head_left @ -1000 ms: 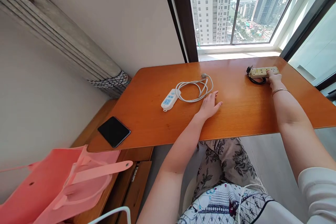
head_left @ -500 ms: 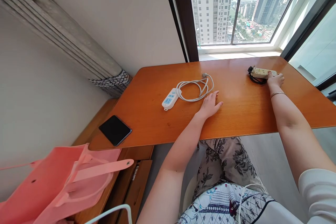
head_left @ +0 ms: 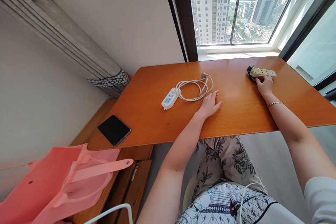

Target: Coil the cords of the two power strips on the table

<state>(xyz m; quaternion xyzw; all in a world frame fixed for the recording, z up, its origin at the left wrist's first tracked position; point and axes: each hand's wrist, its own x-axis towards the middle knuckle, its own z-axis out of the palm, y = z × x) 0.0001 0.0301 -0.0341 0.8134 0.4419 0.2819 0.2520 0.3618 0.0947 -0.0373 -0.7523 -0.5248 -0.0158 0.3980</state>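
My left hand (head_left: 210, 103) lies flat and open on the orange wooden table (head_left: 236, 115), its fingertips just short of the coiled white cable (head_left: 195, 89) of a white and blue power strip (head_left: 169, 98). My right hand (head_left: 265, 85) rests at the far right of the table, its fingers curled against the near edge of a beige power strip (head_left: 264, 72) and the black cord (head_left: 251, 75) coiled under it. Whether those fingers grip the cord is hidden by the back of the hand. A thin bracelet (head_left: 274, 103) is on that wrist.
A black phone (head_left: 114, 130) lies on the table's near left corner. A pink bag (head_left: 60, 182) sits on a low wooden cabinet (head_left: 131, 182) at the lower left. A folded mat (head_left: 65, 38) leans on the wall. A large window (head_left: 236, 7) is behind the table.
My right hand has slid off the right end of the beige strip, moving left and nearer, to the strip's near edge by the black cord. The left hand has not moved.
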